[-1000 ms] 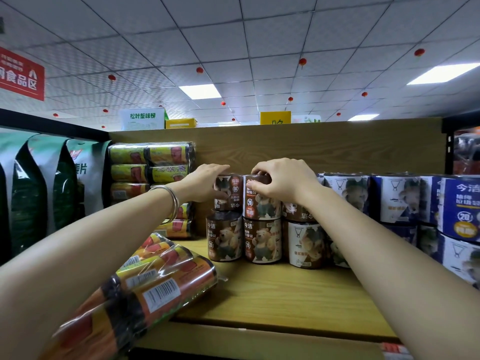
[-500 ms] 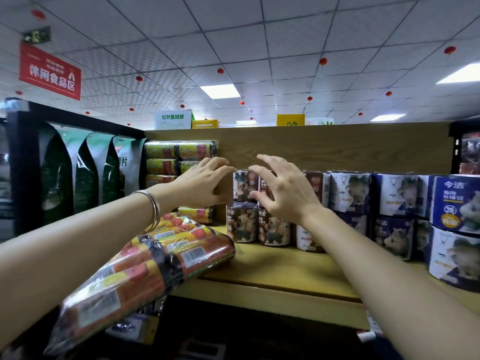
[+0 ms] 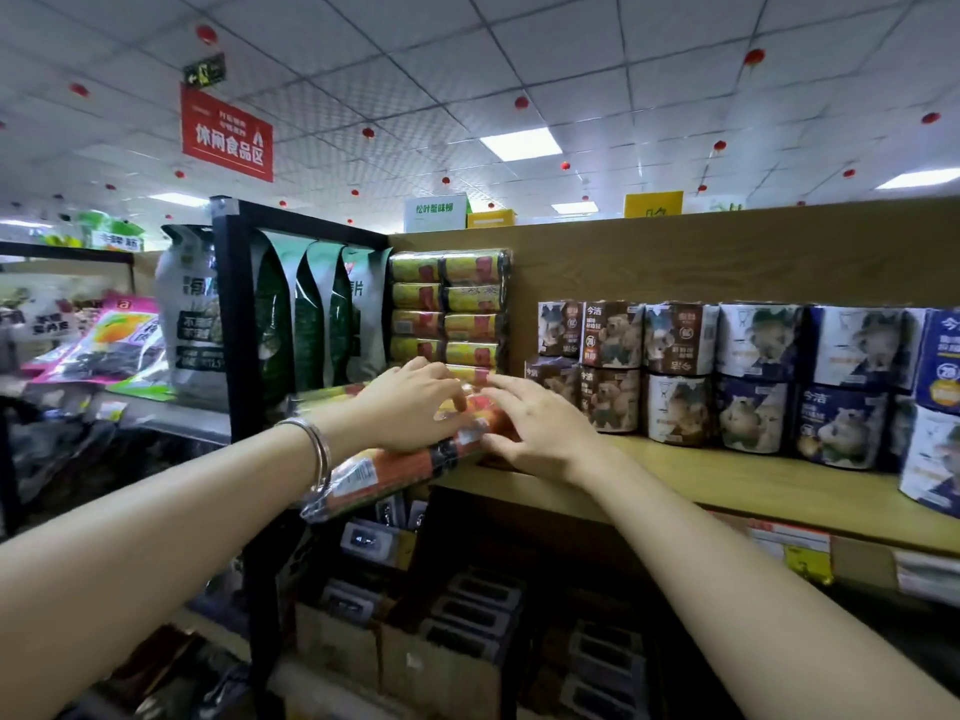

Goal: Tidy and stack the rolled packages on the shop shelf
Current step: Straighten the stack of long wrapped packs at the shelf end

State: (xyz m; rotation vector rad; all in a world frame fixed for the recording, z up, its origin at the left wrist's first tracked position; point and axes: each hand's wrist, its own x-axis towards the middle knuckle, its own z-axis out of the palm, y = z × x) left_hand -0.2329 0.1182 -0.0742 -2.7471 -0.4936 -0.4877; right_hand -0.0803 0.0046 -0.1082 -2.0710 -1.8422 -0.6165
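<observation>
Landmark: wooden shelf (image 3: 753, 485).

Loose orange-red rolled pack (image 3: 410, 465) lies slanted at the shelf's left front corner, one end hanging off the edge over the boxes below. Not stacked yet.

Left hand (image 3: 410, 407): palm down on top of that pack, fingers draped over it. Looks like a pressing hold; whether the thumb closes underneath can't be told.
Right hand (image 3: 540, 433): fingers spread flat, resting on the pack's far end and the shelf board just beside it. Not curled around anything.

Already done, judging by layout:
- yellow-green roll stack (image 3: 449, 309) at the shelf's back left, against the back panel, neat, several layers
- brown bear-print rolls (image 3: 613, 366) in two tiers toward the shelf's middle, tidy apart from the leftmost pair, which sits a bit out of line
- blue/white bear-print rolls (image 3: 810, 376) further right, also two tiers, aligned

Left to do: square up the loose pack and get it onto or in front of the yellow-green stack. Estimate: mostly done; this overhanging pack is the main open item. It could slide off if released as it lies.
</observation>
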